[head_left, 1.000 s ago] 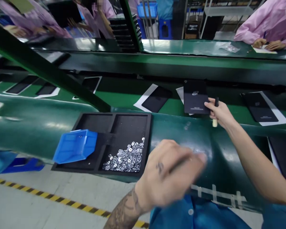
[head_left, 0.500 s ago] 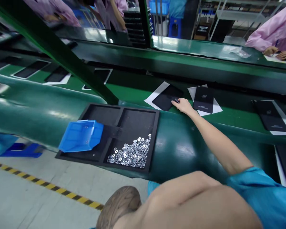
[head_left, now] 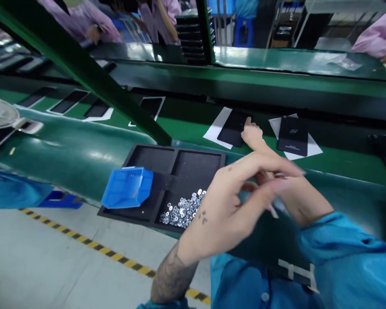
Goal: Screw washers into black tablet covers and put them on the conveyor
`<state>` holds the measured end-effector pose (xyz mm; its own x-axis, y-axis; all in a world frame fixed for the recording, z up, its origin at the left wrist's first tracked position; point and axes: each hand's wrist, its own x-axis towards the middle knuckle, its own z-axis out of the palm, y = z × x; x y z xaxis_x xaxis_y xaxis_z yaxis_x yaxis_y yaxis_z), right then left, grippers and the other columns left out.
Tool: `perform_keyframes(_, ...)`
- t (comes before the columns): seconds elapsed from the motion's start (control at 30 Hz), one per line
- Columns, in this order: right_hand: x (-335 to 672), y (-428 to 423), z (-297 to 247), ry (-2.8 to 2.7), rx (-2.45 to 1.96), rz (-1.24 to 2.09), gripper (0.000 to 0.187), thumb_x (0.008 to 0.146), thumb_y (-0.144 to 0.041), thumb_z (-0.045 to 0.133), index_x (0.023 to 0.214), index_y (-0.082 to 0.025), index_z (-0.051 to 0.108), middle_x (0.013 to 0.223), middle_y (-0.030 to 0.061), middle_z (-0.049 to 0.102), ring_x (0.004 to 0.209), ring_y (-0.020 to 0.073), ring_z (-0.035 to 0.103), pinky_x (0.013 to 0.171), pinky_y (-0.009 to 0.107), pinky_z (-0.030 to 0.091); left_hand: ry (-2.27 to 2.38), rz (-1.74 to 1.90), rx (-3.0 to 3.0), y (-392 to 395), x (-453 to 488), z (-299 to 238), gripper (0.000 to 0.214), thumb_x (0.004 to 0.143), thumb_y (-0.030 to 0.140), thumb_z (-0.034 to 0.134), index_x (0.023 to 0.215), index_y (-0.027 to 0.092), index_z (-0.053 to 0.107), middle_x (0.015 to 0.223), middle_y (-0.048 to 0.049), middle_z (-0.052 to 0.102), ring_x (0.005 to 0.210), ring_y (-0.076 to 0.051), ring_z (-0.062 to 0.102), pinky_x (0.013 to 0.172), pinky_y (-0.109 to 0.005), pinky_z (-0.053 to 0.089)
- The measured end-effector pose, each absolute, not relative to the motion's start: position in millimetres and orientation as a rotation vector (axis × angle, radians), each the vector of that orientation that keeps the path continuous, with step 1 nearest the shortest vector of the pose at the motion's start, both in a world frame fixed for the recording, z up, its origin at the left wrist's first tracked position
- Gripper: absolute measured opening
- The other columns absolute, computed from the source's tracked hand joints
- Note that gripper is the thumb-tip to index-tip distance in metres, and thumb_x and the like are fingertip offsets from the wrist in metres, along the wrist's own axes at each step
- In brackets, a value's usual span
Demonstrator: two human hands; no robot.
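My right hand (head_left: pixel 252 135) reaches across the green rail to the conveyor belt (head_left: pixel 183 125). Its closed fingers rest on the near edge of a black panel (head_left: pixel 231 127) that lies on a white sheet. A small dark tool tip shows at the fingers. A second black panel (head_left: pixel 292 135) lies just to the right of that hand. My left hand (head_left: pixel 236 201) hangs in the air close to the camera, over the right end of a black compartment tray (head_left: pixel 167 151). Its fingers are bent and smeared by motion.
Several small metal washers (head_left: pixel 182 210) lie in the tray's near right compartment, and a blue bin (head_left: pixel 126 187) sits tipped on its left part. A green beam (head_left: pixel 83 71) slants across the belt. More dark panels (head_left: pixel 69 101) lie upstream. People in pink coats (head_left: pixel 83 23) work opposite.
My left hand has come up from below into the middle of the view. My right hand has shifted slightly further onto the left black panel. The camera has swung a little left.
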<state>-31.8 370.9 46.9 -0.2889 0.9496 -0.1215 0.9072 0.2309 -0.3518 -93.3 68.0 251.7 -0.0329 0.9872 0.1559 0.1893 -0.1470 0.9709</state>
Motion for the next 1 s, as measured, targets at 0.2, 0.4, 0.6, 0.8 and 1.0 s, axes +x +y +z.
perform_keyframes(0.2, 9, 370, 66, -2.228, -1.743, 0.659, 0.048, 0.098, -0.013, 0.060, 0.146, -0.013, 0.060, 0.124, 0.0220, 0.073, 0.112, 0.0349, 0.071, 0.100, 0.042, 0.055, 1.172, 1.120, 0.963, 23, -50, 108, 0.038, 0.097, 0.054, 0.082, 0.112, 0.020, 0.079, 0.092, -0.0080, 0.076, 0.082, -0.021, 0.077, 0.074, -0.030, 0.069)
perform_keyframes(0.4, 141, 330, 124, -2.062, -1.385, 0.557, 0.020, 0.097, -0.025, 0.057, 0.085, -0.017, 0.070, 0.080, 0.0066, 0.070, 0.075, 0.0221, 0.061, 0.075, 0.033, 0.044, 1.207, 0.985, 0.924, -50, -20, 25, 0.030, 0.086, 0.064, 0.086, 0.086, 0.034, 0.083, 0.083, -0.0103, 0.078, 0.076, -0.030, 0.078, 0.068, -0.042, 0.067)
perform_keyframes(0.6, 262, 191, 196, -2.421, -1.125, 0.415, 0.031, 0.099, -0.027, 0.059, 0.069, -0.020, 0.058, 0.064, 0.0015, 0.057, 0.061, 0.0171, 0.050, 0.064, 0.033, 0.034, 1.266, 1.026, 1.086, -21, -25, 28, 0.041, 0.098, 0.058, 0.076, 0.084, 0.019, 0.079, 0.096, -0.0101, 0.076, 0.075, -0.020, 0.073, 0.067, -0.029, 0.066)
perform_keyframes(0.8, 228, 94, 142, -2.937, -1.254, 0.630, 0.025, 0.108, -0.034, 0.063, 0.092, -0.019, 0.075, 0.089, 0.0101, 0.075, 0.077, 0.0256, 0.071, 0.061, 0.034, 0.040, 1.457, 0.965, 1.168, 22, -27, 44, 0.036, 0.097, 0.054, 0.076, 0.096, 0.018, 0.073, 0.090, -0.0052, 0.075, 0.078, -0.019, 0.074, 0.076, -0.030, 0.066)
perform_keyframes(1.0, 198, 107, 84, -2.737, -1.292, 0.897, 0.031, 0.105, -0.032, 0.069, 0.133, -0.020, 0.071, 0.115, 0.0115, 0.078, 0.093, 0.0299, 0.078, 0.075, 0.036, 0.054, 1.558, 0.865, 1.281, 71, -42, 53, 0.027, 0.096, 0.045, 0.074, 0.095, 0.018, 0.074, 0.092, -0.0052, 0.076, 0.078, -0.018, 0.072, 0.075, -0.030, 0.064)
